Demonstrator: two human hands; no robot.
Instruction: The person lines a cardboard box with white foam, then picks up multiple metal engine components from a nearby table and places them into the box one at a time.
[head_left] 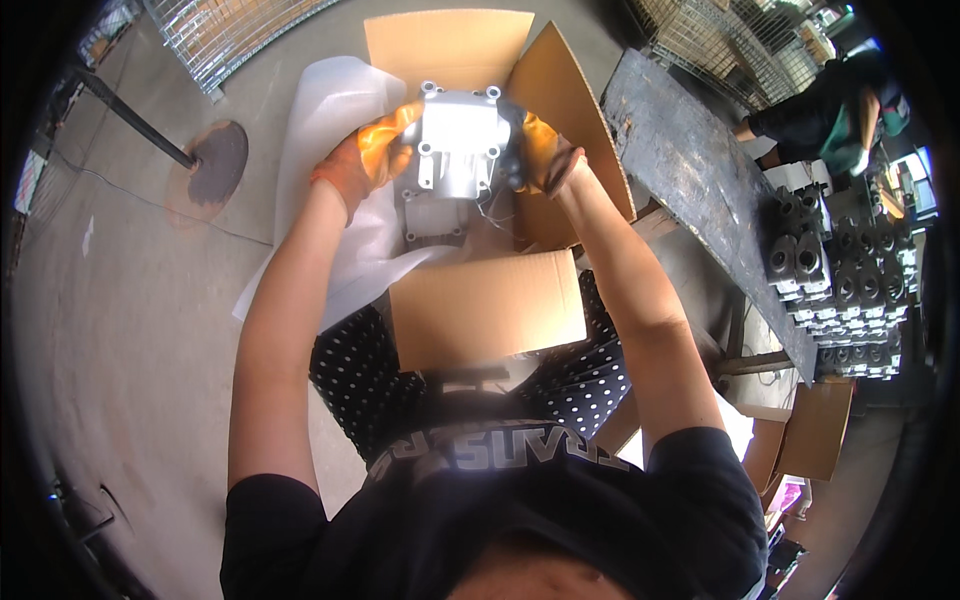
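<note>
A silver metal casting point(460, 140) with bolt lugs at its corners is held up over an open cardboard box point(490, 310). My left hand point(370, 155), in an orange glove, grips its left side. On the opposite side my right hand point(540, 150), in an orange and dark glove, is closed against the casting, its fingertips partly blurred. Lower down, inside the box, lies a second silver casting point(432, 217), partly covered by the held one. White foam sheet point(320, 120) drapes over the box's left side. Glare washes out the held casting's top face.
A dark metal-topped bench point(680, 130) stands to the right, with several black cast parts point(840, 270) stacked beyond it. Another person point(835, 110) bends over there. Wire cages point(230, 40) stand at the back; a pole with a round base point(215, 160) is at left.
</note>
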